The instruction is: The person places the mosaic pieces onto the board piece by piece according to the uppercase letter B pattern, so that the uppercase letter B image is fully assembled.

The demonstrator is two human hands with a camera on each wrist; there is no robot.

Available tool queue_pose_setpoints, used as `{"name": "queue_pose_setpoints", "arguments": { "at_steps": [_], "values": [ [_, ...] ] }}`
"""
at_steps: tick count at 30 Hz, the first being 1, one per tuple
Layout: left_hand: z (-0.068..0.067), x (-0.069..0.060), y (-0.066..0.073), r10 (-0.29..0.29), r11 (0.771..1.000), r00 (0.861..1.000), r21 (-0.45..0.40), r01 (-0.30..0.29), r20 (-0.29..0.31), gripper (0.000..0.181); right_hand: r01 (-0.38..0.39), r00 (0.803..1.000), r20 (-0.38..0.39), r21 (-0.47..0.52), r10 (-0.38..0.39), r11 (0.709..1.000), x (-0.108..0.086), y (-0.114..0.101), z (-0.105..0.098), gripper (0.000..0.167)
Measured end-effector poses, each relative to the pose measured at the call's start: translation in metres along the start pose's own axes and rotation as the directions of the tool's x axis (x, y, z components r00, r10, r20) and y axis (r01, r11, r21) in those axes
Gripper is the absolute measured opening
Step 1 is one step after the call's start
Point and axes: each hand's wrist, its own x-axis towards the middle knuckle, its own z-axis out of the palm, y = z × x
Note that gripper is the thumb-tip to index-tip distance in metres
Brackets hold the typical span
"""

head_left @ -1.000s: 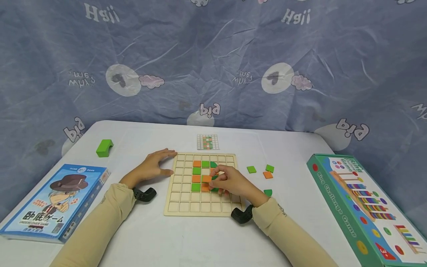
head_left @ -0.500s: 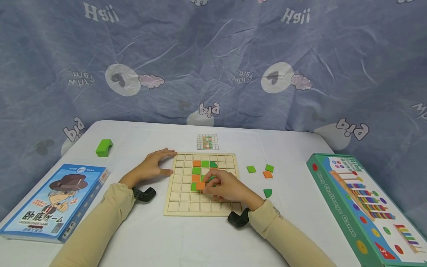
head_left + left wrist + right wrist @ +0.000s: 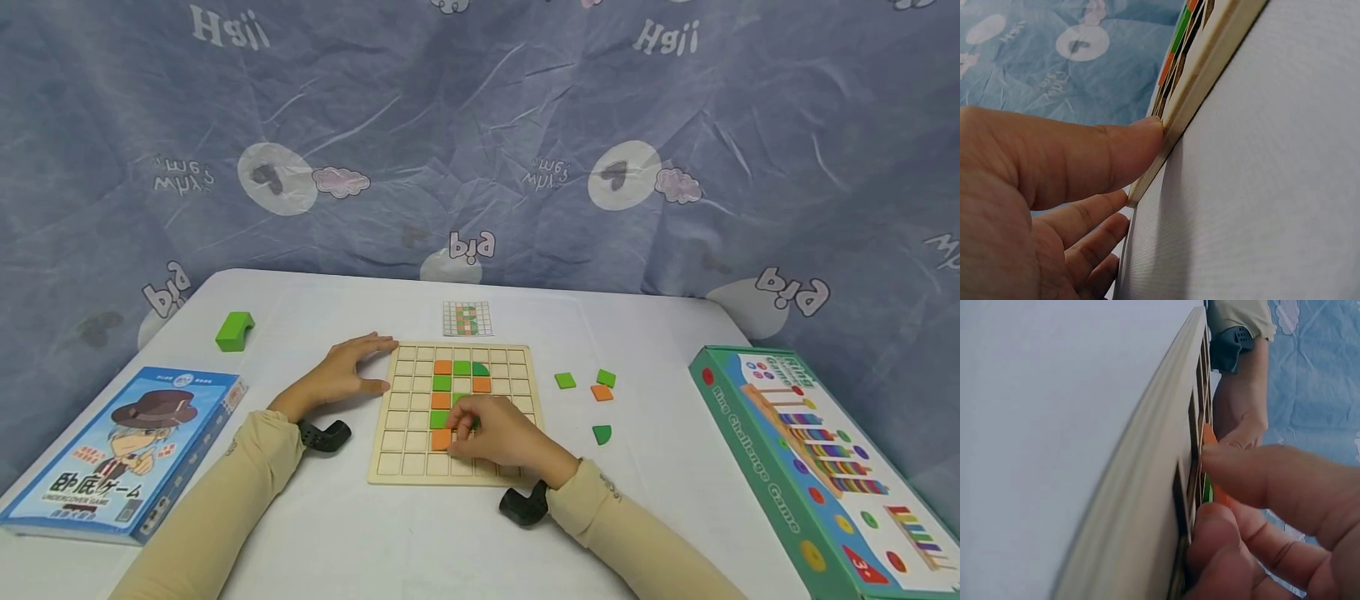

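A wooden grid board holds orange and green squares and a dark green quarter piece. My right hand pinches an orange square low on the board, just under a green square. In the right wrist view, the thumb of my right hand touches the orange square at the board's surface. My left hand, fingers spread, touches the board's left edge; in the left wrist view the thumb of that hand rests against the board's side. My right hand hides some pieces.
Right of the board lie two green squares, an orange square and a green quarter piece. A pattern card is behind the board. A blue box and green block stand left, a green game box right.
My right hand has carried the orange square left and toward the front of the board, down to a cell below the green square. My left hand has stayed at the board's edge.
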Motion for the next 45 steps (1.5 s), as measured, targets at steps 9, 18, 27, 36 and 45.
{"name": "queue_pose_setpoints", "arguments": {
  "at_steps": [9, 18, 27, 36, 45],
  "values": [
    [0.001, 0.000, -0.004, -0.004, 1.000, 1.000, -0.002, 0.004, 0.000, 0.077, -0.001, 1.000, 0.000, -0.022, 0.001, 1.000, 0.001, -0.002, 0.003, 0.015],
    [0.001, 0.001, -0.001, 0.012, 1.000, 1.000, 0.003, -0.012, -0.003, 0.077, 0.019, 1.000, -0.015, -0.027, -0.019, 0.999, 0.000, 0.000, 0.004, 0.011],
    [0.001, 0.001, -0.004, 0.014, 1.000, 1.000, -0.012, -0.014, -0.004, 0.076, 0.022, 0.999, -0.033, -0.038, -0.024, 0.999, 0.000, -0.001, 0.005, 0.015],
    [0.001, 0.001, -0.006, 0.014, 1.000, 1.000, -0.001, -0.014, -0.001, 0.076, -0.012, 0.996, 0.091, 0.186, -0.005, 0.983, 0.001, -0.001, -0.006, 0.008],
    [0.002, 0.001, -0.007, 0.003, 1.000, 1.000, -0.006, -0.003, 0.003, 0.075, -0.082, 0.988, 0.155, 0.454, 0.012, 0.887, 0.000, 0.010, -0.037, 0.029]
  ]
}}
